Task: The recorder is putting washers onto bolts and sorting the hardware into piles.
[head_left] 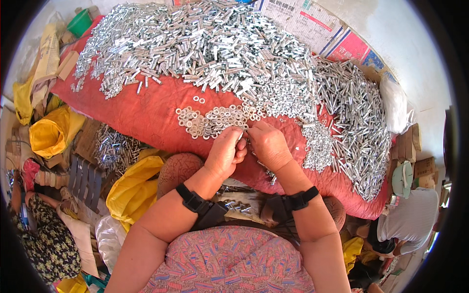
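Observation:
My left hand [225,152] and my right hand [269,145] meet at the near side of a red cloth-covered surface [146,105], both with fingers closed in a pinch. A small shiny bit shows between the fingertips, but the fingers cover most of it and its kind cannot be made out. Just beyond the hands lies a loose patch of flat metal washers [210,121]. Behind it rises a large heap of short silvery metal tubes [205,44]. More small ring-shaped parts [317,144] lie right of my right hand.
Slender metal bolts [359,122] are piled at the right. Yellow sacks [134,188] and a crate-side pile of metal parts [115,149] stand at the left, below a green bucket [79,23]. A person in a patterned garment [49,239] is at lower left, another in grey [413,219] at right.

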Tool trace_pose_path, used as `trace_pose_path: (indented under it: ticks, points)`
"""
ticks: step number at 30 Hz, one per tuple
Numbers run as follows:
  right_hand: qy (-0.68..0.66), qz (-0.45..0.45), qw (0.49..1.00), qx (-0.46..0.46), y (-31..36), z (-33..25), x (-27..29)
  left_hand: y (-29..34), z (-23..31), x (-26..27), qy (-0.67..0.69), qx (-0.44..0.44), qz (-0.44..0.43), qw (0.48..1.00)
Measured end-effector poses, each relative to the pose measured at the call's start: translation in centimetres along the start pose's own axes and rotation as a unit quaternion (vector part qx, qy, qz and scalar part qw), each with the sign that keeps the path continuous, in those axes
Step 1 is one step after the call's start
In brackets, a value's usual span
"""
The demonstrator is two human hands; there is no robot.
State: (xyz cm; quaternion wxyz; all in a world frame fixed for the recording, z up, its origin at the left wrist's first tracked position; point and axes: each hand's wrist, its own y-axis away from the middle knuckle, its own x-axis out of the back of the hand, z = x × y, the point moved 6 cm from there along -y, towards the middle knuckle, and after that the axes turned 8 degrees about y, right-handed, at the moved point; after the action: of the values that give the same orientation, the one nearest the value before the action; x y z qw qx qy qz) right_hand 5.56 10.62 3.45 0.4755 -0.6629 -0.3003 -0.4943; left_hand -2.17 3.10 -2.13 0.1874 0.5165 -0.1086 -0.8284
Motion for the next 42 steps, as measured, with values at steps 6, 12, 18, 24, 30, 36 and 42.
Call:
trace_pose_path:
  ticks: [6, 12, 18, 24, 30, 36, 42]
  points:
    - [-0.02, -0.034, 0.999, -0.025, -0.3, 0.0, -0.6, -0.1, 0.1, 0.2, -0.003, -0.007, 0.008, 1.0]
    - [-0.029, -0.016, 0.998, -0.056, -0.3, 0.8, -1.0, -0.2, -0.1, 0.1, -0.006, 0.006, 0.0, 1.0]
    - [-0.087, 0.065, 0.993, -0.055, 0.2, 1.0, 0.1, -0.3, -0.5, -0.3, -0.07, -0.011, 0.003, 0.997]
    - [-0.299, 0.08, 0.936, -0.168, 1.9, 1.3, 2.2, -0.4, -0.8, -0.5, -0.117, -0.008, -0.017, 0.993]
    - [-0.201, 0.096, 0.972, -0.071, 2.8, -1.0, 3.5, -0.3, -0.9, -0.8, -0.117, 0.013, -0.027, 0.993]
    - [-0.204, 0.097, 0.973, -0.05, 2.1, -1.2, 4.6, -0.4, -1.1, -1.0, -0.138, 0.011, -0.024, 0.99]
    - [-0.506, -0.055, 0.825, -0.245, 2.7, 1.9, 1.9, -0.6, -1.3, -0.7, -0.122, 0.011, -0.021, 0.992]
